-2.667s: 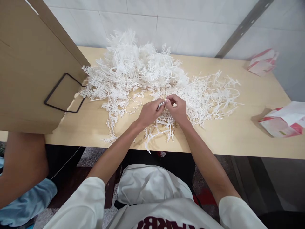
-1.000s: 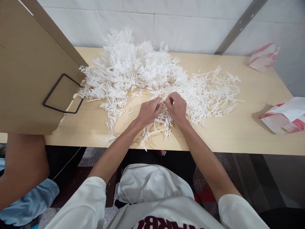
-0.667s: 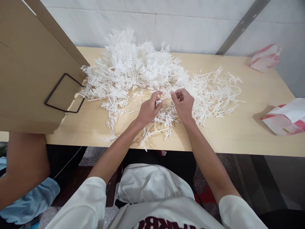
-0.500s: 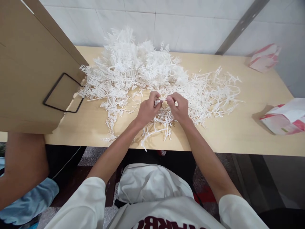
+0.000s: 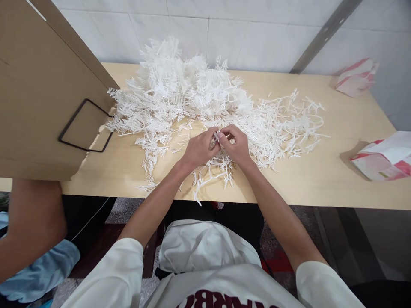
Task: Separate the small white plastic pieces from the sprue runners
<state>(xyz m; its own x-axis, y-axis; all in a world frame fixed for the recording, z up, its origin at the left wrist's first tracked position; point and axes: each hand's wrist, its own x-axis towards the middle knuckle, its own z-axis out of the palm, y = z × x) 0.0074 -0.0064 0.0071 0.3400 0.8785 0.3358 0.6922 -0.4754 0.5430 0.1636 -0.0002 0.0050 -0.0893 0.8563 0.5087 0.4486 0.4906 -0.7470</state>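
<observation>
A large heap of white branched plastic pieces (image 5: pixel 192 85) lies along the back of the table, with smaller loose bits spreading to the right. My left hand (image 5: pixel 202 147) is closed around a small cluster of white pieces just in front of the heap. Touching the same cluster from the right, my right hand (image 5: pixel 236 143) pinches it between thumb and forefinger. The fingers partly hide the cluster. Below my hands, a white branched stem (image 5: pixel 208 176) hangs down towards the table's front edge.
A brown cardboard panel (image 5: pixel 48 94) stands at the left beside a black wire frame (image 5: pixel 61 139). Another person's arm (image 5: pixel 35 226) is at lower left. Two pink-and-white paper packets (image 5: pixel 356 79) sit at the right of the table (image 5: pixel 321 184).
My hands have drawn together, the right one moving left against the left one. The left hand has turned over the cluster. The white stem below has shifted slightly right.
</observation>
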